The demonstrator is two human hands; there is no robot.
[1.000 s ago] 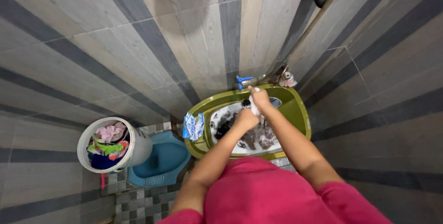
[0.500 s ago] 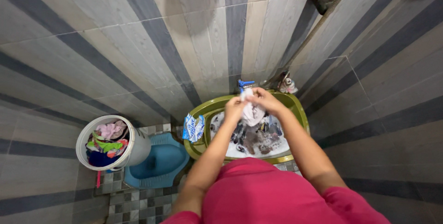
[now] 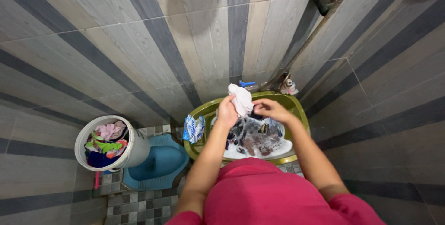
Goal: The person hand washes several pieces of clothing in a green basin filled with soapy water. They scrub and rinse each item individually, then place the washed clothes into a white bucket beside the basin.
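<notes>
An olive green tub (image 3: 296, 109) stands on the floor by the tiled wall, full of soapy water and dark wet clothes (image 3: 254, 138). My left hand (image 3: 227, 112) grips a white wet cloth (image 3: 241, 99) and holds it up above the tub. Beside it, my right hand (image 3: 268, 109) pinches the lower, darker end of the same cloth over the suds. Both forearms reach out from a pink top at the bottom of the view.
A blue and white detergent pouch (image 3: 194, 128) lies on the tub's left rim. A white bucket (image 3: 132, 148) of coloured laundry stands left, next to a blue squat pan (image 3: 162, 162). A blue tap (image 3: 246, 84) and a hose (image 3: 320, 25) are on the wall.
The white cloth has come up out of the suds; my left hand now holds it higher, and my right hand has shifted to its lower end. The camera tilted slightly.
</notes>
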